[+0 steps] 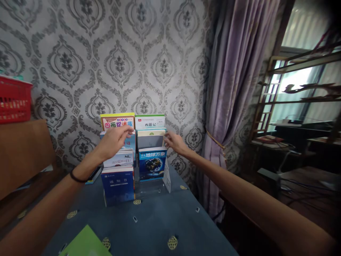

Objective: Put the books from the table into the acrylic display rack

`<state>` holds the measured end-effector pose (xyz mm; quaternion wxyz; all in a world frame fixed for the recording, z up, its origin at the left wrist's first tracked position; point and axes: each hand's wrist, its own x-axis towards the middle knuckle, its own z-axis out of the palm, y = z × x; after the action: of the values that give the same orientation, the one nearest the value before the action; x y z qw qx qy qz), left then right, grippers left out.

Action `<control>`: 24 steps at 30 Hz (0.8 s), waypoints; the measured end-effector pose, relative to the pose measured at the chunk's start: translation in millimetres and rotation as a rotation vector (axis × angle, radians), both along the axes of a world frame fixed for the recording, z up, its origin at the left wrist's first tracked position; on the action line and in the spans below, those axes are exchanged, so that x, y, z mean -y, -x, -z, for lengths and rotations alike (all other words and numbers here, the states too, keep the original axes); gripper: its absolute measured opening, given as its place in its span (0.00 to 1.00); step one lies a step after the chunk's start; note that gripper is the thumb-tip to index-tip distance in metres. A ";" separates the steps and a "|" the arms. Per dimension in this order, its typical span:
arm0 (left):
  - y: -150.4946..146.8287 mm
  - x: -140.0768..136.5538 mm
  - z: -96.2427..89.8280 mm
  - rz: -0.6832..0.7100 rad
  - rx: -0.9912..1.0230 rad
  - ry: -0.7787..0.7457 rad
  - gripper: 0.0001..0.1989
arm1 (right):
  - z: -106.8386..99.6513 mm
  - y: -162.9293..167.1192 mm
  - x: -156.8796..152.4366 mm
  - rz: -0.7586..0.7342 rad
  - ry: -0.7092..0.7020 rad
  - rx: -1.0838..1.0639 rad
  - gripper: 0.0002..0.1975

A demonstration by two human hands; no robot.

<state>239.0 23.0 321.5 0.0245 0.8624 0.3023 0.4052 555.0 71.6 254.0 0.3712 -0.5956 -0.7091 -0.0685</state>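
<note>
A clear tiered rack (167,177) holds books upright in two columns. My left hand (114,140) hovers before the left column, fingers loosely bent and apart, with no object visible in it. It partly covers a light-blue book (130,141) and a book with a colourful title (117,121). Beside the right column, my right hand (176,143) has its fingers apart near the edges of a cream-topped book (151,132) and a grey book (151,141); contact is unclear. Lower down stand a blue globe-cover book (152,165), a white book (118,160) and a dark-blue book (118,185).
A green item (85,243) lies at the near edge of the blue tablecloth (149,224). At left, a red basket (14,99) sits on a brown box (25,153). A purple curtain (231,78) and a shelf unit (301,103) are at right.
</note>
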 end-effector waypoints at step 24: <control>36.0 3.4 100.1 -0.126 -0.161 0.331 0.18 | 10.3 -5.8 -36.1 -0.100 -0.057 -0.234 0.05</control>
<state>203.0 19.5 221.4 0.1165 0.8557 0.4191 0.2802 560.9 107.7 243.7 0.4712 -0.5526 -0.6874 0.0001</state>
